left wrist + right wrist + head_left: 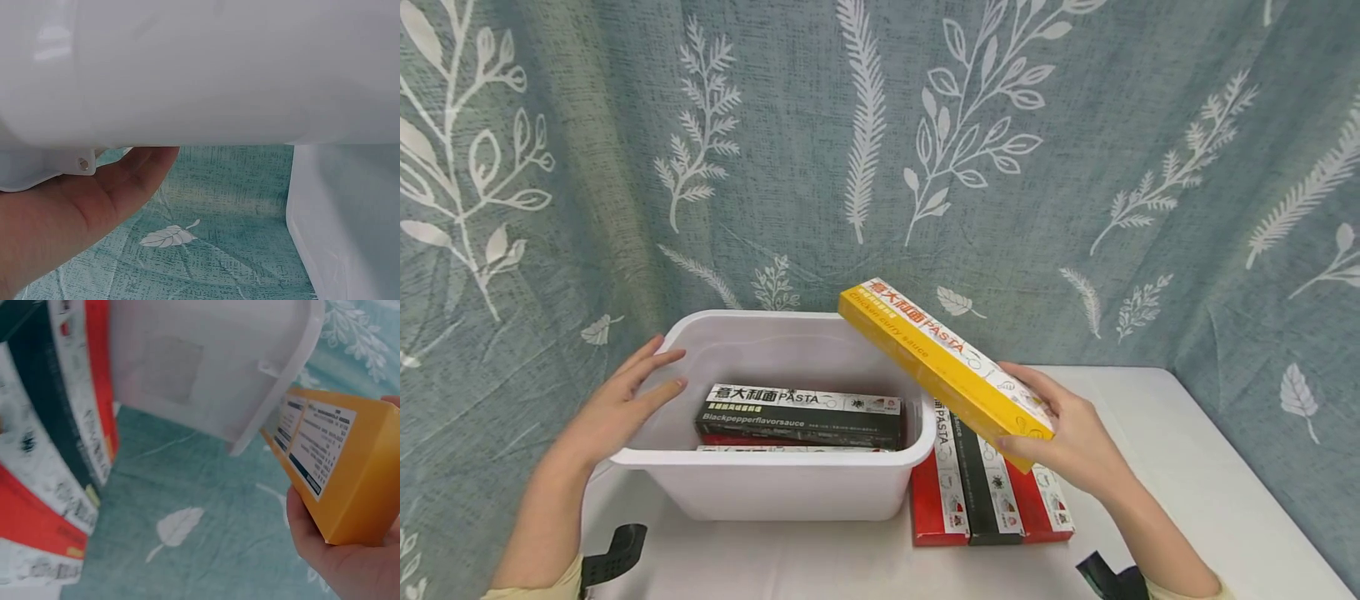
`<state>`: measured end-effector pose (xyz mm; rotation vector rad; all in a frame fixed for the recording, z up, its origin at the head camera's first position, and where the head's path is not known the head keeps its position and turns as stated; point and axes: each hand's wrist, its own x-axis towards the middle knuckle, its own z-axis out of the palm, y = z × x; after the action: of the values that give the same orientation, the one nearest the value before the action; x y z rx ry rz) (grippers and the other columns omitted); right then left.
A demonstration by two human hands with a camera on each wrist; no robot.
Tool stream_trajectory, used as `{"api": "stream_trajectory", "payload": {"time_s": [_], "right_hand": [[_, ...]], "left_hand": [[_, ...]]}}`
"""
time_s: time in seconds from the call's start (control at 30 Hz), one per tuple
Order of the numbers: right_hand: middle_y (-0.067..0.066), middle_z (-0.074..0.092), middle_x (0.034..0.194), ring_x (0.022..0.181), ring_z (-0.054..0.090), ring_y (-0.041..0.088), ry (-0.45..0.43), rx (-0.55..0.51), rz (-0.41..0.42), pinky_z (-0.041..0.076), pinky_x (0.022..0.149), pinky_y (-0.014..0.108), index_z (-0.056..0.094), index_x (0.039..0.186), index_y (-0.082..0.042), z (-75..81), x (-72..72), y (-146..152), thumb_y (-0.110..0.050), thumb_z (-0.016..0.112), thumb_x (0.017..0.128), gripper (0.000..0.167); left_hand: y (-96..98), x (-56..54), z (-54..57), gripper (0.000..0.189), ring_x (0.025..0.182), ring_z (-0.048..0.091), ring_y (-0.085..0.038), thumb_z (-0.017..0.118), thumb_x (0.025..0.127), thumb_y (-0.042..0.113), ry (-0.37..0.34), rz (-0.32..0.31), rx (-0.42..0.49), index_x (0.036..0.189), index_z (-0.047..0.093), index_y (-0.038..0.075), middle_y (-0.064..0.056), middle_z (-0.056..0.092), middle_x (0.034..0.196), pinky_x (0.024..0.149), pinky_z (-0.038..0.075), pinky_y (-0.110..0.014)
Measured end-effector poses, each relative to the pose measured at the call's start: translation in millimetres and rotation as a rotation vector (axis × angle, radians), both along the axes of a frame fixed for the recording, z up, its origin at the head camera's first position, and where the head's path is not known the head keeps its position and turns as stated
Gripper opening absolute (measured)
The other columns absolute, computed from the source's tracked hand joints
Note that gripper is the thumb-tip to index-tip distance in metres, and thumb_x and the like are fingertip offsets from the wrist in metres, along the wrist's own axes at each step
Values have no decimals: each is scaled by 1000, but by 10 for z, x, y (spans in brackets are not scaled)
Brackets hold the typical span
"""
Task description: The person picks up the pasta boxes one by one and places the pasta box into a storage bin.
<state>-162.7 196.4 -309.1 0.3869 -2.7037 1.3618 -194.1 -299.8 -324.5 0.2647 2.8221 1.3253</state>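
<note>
In the head view my right hand (pixel 1075 437) grips the near end of a yellow pasta box (pixel 947 367), labelled chicken curry sauce. The box is held tilted, its far end up over the right rim of a white plastic bin (pixel 775 492). Inside the bin lies a black pasta box (pixel 801 417) on top of a red one, mostly hidden. My left hand (pixel 617 404) is at the bin's left rim with fingers spread and straight. In the right wrist view, fingers and thumb wrap the yellow box (pixel 362 481), showing its printed back label.
Right of the bin, red and black pasta boxes (pixel 988 492) lie side by side on the white table (pixel 1150 417). A blue-green curtain (pixel 805 167) with white leaf prints hangs behind and at both sides.
</note>
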Motion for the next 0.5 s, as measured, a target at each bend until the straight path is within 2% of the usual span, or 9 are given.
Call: {"api": "stream_trajectory", "payload": {"time_s": [0.27, 0.5], "right_hand": [[-2, 65, 113, 87, 59, 20, 82, 89, 178, 53, 67, 34, 55, 138, -25, 208, -116, -157, -25, 76, 73, 69], [-7, 67, 107, 82, 61, 17, 87, 150, 291, 51, 64, 33, 60, 134, -26, 413, -196, -280, -23, 75, 69, 66]], "left_hand": [[-14, -13, 5, 61, 143, -3, -51, 49, 103, 32, -1, -4, -1, 149, 32, -4, -15, -5, 162, 98, 12, -78], [-14, -11, 3, 61, 143, -3, -51, 49, 103, 32, -7, -6, 6, 149, 32, -4, -15, -5, 162, 98, 12, -77]]}}
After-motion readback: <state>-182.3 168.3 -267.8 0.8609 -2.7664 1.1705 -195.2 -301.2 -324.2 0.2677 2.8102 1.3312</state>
